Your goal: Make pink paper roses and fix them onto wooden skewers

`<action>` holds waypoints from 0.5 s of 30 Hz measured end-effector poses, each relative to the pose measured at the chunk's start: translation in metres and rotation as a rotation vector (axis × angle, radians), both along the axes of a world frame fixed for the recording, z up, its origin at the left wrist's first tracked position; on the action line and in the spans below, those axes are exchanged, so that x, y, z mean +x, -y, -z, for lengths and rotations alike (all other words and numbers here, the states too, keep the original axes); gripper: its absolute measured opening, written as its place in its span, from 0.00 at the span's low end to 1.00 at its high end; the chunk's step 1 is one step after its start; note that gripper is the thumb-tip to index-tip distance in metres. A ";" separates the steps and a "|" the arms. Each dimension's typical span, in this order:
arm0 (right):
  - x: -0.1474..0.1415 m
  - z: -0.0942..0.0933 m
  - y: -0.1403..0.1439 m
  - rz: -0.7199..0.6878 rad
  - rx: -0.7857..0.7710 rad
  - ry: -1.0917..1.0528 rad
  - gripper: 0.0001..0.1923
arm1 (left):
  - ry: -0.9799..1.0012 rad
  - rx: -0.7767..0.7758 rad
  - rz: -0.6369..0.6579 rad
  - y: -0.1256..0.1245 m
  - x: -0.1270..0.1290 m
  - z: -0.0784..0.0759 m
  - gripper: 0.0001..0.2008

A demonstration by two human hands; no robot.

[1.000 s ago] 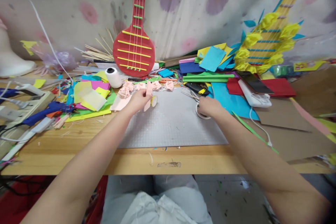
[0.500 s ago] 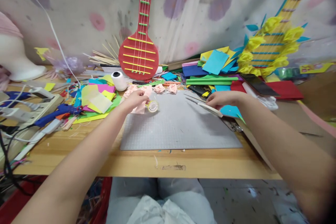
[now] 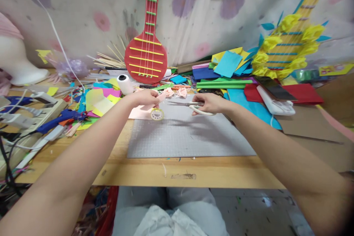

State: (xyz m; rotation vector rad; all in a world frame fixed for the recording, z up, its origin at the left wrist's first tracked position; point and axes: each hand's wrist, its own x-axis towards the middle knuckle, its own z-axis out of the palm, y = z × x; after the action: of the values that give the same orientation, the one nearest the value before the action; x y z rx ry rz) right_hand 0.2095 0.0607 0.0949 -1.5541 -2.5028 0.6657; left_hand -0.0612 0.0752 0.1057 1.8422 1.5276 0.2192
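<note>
The left hand (image 3: 145,97) pinches pink paper (image 3: 143,110); the right hand (image 3: 210,102) grips scissors (image 3: 190,106), blades seemingly shut, best aimed squarely at the edge.

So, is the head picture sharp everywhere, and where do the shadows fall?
Head view: the middle is sharp, with the scissors and tape roll clear; the edges bend and smear, so the yellow flowers look soft. Soft shadows of both arms lie on the grey mat. No strong glare.
</note>
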 end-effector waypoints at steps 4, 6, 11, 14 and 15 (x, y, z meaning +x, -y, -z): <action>-0.011 0.003 0.001 -0.088 -0.040 0.053 0.24 | -0.107 0.039 0.097 -0.002 0.005 -0.004 0.06; -0.013 0.006 -0.001 -0.093 -0.042 0.050 0.24 | -0.125 0.036 0.123 -0.003 0.006 -0.003 0.06; -0.016 0.010 -0.008 -0.112 -0.038 0.023 0.23 | -0.076 0.035 0.125 -0.005 0.007 0.006 0.04; -0.018 0.008 -0.011 -0.129 -0.040 0.034 0.22 | -0.024 0.017 0.128 -0.007 0.007 0.011 0.04; -0.018 0.008 -0.011 -0.130 -0.037 0.039 0.22 | -0.008 0.007 0.123 -0.007 0.007 0.011 0.05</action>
State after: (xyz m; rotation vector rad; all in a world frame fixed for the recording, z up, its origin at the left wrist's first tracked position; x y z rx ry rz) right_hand 0.1911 0.0721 0.0873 -1.4391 -2.6535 0.7088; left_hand -0.0545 0.0821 0.0942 1.9369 1.4145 0.1602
